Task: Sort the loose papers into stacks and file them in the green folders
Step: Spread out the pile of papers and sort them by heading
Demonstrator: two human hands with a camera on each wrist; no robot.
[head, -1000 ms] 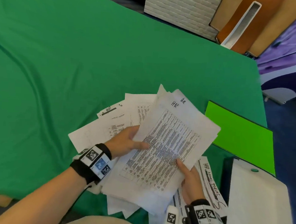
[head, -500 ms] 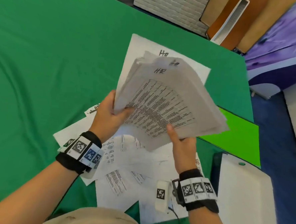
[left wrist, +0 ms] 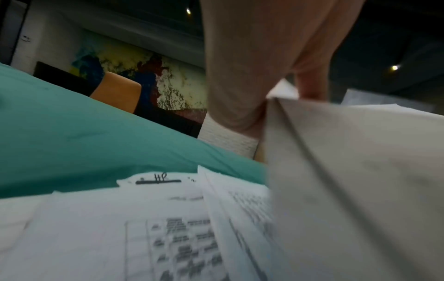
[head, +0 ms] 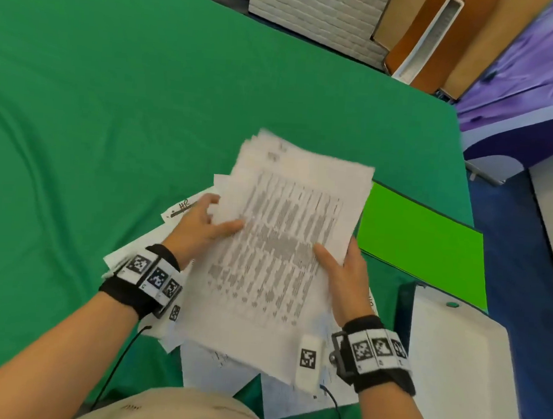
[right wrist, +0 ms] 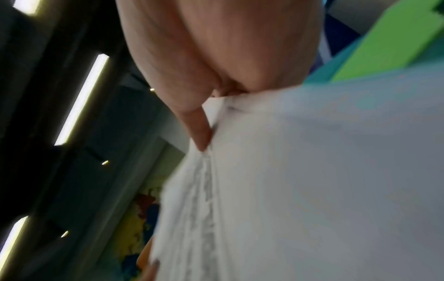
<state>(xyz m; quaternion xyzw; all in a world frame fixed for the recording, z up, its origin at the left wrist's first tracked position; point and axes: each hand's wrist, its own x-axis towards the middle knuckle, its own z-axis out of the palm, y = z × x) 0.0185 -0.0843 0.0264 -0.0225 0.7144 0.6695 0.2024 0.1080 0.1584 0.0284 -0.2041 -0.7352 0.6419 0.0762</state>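
Two hands on one item. Sheaf of printed sheets [head: 286, 242], tabular text uppermost, held above the green cloth-covered table [head: 113, 102]: left hand [head: 199, 227] grasps the left edge, thumb on top, fingers beneath; right hand [head: 345, 278] pinches the lower right edge, thumb on the printed face. Sheet edges uneven, not squared.

Loose sheets [head: 136, 252], several, lying on the cloth under and beside the sheaf; one bears a handwritten heading [left wrist: 158, 178] over a black bar.

Bright green folder [head: 421, 247], closed, flat on the table just right of the sheaf. White folder-like case [head: 460, 366] with a green stud, near right corner.

Step judged: gathering one sorted stack, filing not begun. Next move likely calls for squaring the edges against the table, then opening the green folder with one hand freed.

Not legible: sheet text and headings on the sheaf, blurred by motion. Sheet count unknown. Fingers under the sheaf hidden. Further green folders not in view.
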